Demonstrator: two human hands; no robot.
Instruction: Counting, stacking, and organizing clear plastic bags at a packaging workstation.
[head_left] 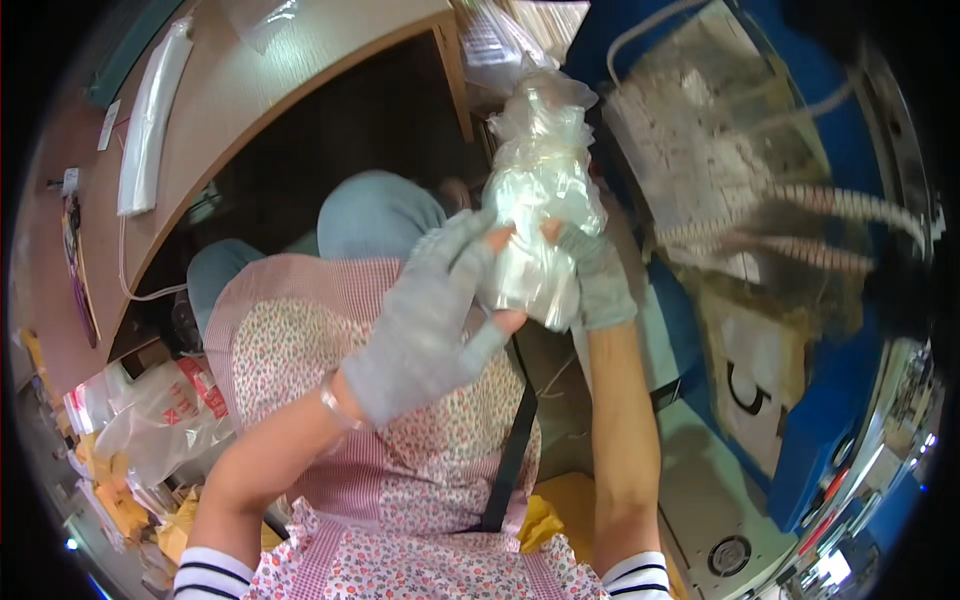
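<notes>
A long bundle of clear, shiny plastic film or bags [543,190] is held up in front of me, crumpled at its far end and flatter at its near end. My left hand [420,325], in a grey glove with bare fingertips, grips its left side, the thumb at the lower edge and the fingers higher up. On the opposite side, my right hand [600,275] in a matching glove closes round the bundle's right edge, its fingers partly hidden behind the plastic. What is inside the bundle, if anything, I cannot make out.
A wooden desk [250,60] curves along the left, with a long clear plastic sleeve [155,120] on it. Blue machinery [810,455] with a plastic-covered panel and ribbed cables [830,200] stands at the right. Plastic bags [165,425] lie at lower left. More clear packaging [500,45] sits beyond the bundle.
</notes>
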